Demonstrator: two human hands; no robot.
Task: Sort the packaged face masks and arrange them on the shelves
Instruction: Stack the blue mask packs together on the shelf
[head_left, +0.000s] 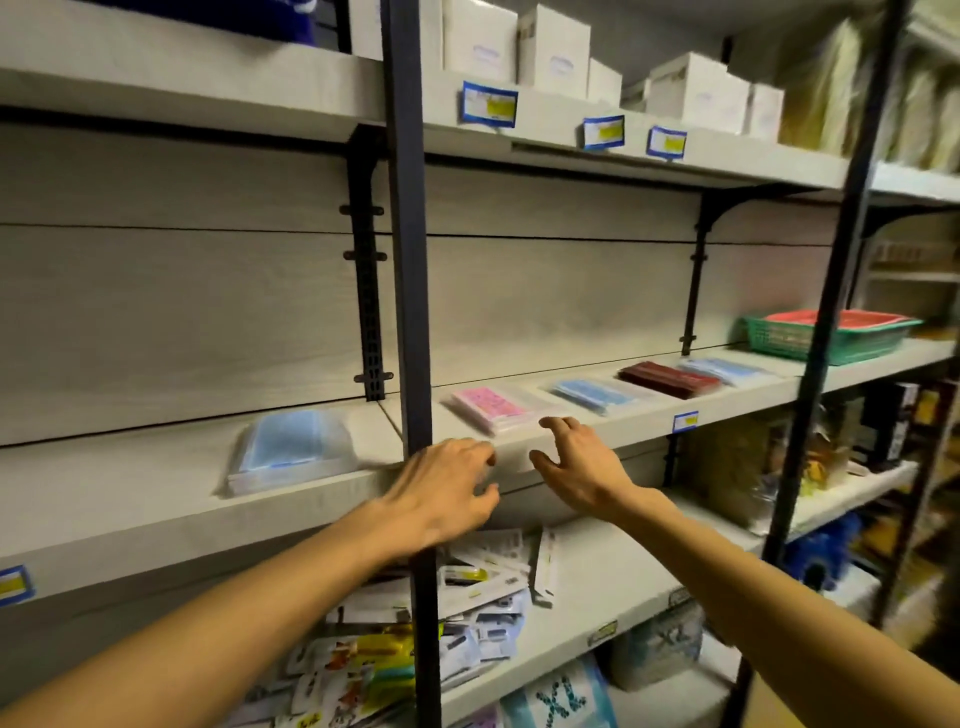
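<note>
Packaged face masks lie in a row on the middle shelf (597, 434): a blue stack (291, 447) at left, a pink pack (491, 408), a light blue pack (592, 395), a dark red pack (667, 379) and another light blue pack (724, 369) further right. My left hand (441, 493) and my right hand (576, 462) both hover at the shelf's front edge, just below the pink pack. The fingers of each hand are spread and loosely bent, and neither holds anything. A heap of mixed mask packets (457, 608) lies on the shelf below.
A dark upright post (410, 260) stands right in front of my left hand. White boxes (550, 49) fill the top shelf. A green basket (826, 335) with a red item sits at the right end of the middle shelf. More packaged goods crowd the lower right shelves.
</note>
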